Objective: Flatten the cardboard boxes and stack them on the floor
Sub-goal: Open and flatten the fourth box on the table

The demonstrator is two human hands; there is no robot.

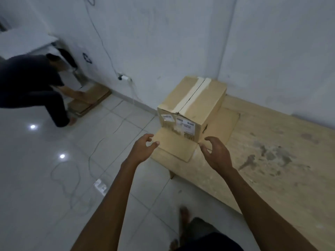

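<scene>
While both arms reach forward, the fingers (149,136): spread and loosely curled on either side, grasping nothing.
Left hand (145,147): released, palm turned inward, hanging over the near left corner of the flat sheet, just short of the box.
Right hand (215,153): also released, thumb and fingers arched apart, close to the box's near right bottom corner; from here it looks a little apart from it, not touching.
Cardboard box (192,105): still built up and closed, standing upright between and beyond the two hands, near the corner of the room.
Tape (194,93): a pale strip running along the top seam, which shows a dark slit down its middle.
Labels (181,124): white stickers on the face turned toward the hands; the print is too blurred to read.
Flat sheet (177,149): flattened cardboard lying directly under the box, its near edge sticking out toward the hands.
Wooden board (272,151): a wide stained panel under the sheet, laid along the right wall.
Tiled floor (54,178): glossy pale tiles to the left, with a thin cable (76,171) looping across them.
Adapter (124,77): plugged in low on the back wall, the cable hanging from it.
Other person (30,84): crouched at the far left in dark clothes, one hand down on a low pile of flat cardboard (90,100) against the wall.
</scene>
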